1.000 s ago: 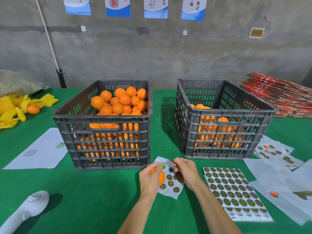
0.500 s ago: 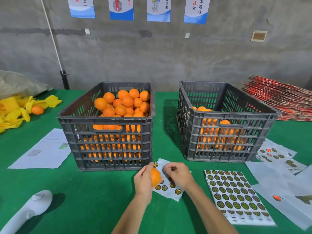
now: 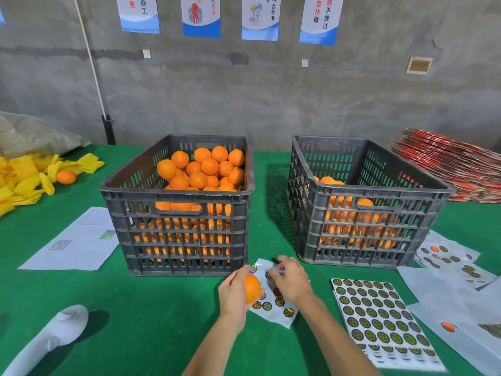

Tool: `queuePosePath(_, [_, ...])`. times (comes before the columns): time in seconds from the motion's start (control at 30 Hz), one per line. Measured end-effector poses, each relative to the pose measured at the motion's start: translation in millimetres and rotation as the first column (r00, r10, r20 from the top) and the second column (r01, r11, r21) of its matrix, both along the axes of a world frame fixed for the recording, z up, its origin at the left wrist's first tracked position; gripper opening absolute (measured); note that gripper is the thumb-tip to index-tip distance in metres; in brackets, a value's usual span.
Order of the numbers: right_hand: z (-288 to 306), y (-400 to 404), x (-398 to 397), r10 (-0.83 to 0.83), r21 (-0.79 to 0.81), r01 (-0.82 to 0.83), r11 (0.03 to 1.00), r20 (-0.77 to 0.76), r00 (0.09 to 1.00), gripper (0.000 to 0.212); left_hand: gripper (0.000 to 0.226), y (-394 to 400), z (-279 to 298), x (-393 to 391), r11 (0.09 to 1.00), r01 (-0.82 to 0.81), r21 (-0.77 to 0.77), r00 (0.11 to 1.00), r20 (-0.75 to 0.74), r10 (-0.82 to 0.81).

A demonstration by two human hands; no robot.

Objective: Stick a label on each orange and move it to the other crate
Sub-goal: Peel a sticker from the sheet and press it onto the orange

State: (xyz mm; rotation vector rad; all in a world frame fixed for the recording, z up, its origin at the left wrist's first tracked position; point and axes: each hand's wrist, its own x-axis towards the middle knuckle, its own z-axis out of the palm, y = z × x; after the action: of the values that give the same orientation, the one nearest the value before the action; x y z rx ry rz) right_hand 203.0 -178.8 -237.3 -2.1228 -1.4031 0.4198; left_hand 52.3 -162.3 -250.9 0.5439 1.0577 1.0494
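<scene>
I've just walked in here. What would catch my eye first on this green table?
Probably the two dark crates: the left crate is heaped with oranges, while the right crate is only partly filled. In front of them, the left hand holds a single orange while the right hand works at a partly used label sheet.
</scene>
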Motion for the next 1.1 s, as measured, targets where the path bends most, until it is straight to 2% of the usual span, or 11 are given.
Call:
queuePosePath(0.07, [9, -5, -3, 0.044, 0.116, -0.031, 0.993, -0.113, 0.993, 0.025, 0.012, 1, 2, 1, 1.0, 0.029, 0.0, 1.0, -0.008, -0.029])
queuePosePath(0.13, [24, -9, -8, 0.144, 0.19, -0.086, 0.978, -0.318, 0.937, 0.031, 0.012, 3, 10, 3, 0.998, 0.06, 0.014, 0.998, -0.013, -0.059])
queuePosePath(0.17, [30, -10, -11, 0.18, 0.2, -0.113, 0.973, -0.364, 0.914, 0.031, 0.012, 4, 13, 3, 0.997, 0.07, 0.02, 0.998, -0.014, -0.069])
queuePosePath(0.27, [49, -10, -11, 0.209, 0.251, -0.118, 0.961, -0.373, 0.904, 0.014, 0.006, 8, 27, 6, 0.992, 0.107, 0.063, 0.994, -0.013, -0.106])
queuePosePath(0.37, [67, -9, -5, 0.169, 0.326, -0.026, 0.945, -0.418, 0.893, 0.004, 0.005, 12, 48, 12, 0.978, 0.147, 0.151, 0.989, -0.028, -0.144])
queuePosePath(0.57, [106, -19, 1, 0.188, 0.456, 0.043, 0.889, -0.448, 0.874, 0.005, 0.01, 14, 87, 26, 0.945, 0.198, 0.262, 0.979, -0.008, -0.202])
queuePosePath(0.67, [123, -25, 2, 0.191, 0.501, 0.079, 0.862, -0.465, 0.864, 0.007, 0.012, 13, 101, 34, 0.943, 0.171, 0.287, 0.984, 0.008, -0.18])
queuePosePath(0.83, [137, -31, -2, 0.221, 0.477, 0.195, 0.857, -0.681, 0.698, 0.013, 0.034, 12, 126, 47, 0.963, 0.113, 0.246, 0.989, 0.064, -0.133])
queuePosePath(1.0, [146, -35, 0, 0.262, 0.493, 0.272, 0.827, -0.765, 0.588, 0.014, 0.039, 9, 144, 54, 0.923, 0.117, 0.366, 0.993, -0.061, -0.102])
queuePosePath(1.07, [149, -37, 2, 0.302, 0.51, 0.308, 0.803, -0.794, 0.528, 0.012, 0.035, 12, 150, 54, 0.925, 0.088, 0.371, 0.996, -0.051, -0.074])
queuePosePath(1.1, [152, -38, 4, 0.317, 0.517, 0.292, 0.805, -0.79, 0.526, 0.012, 0.035, 13, 152, 54, 0.924, 0.073, 0.376, 0.997, -0.028, -0.068])
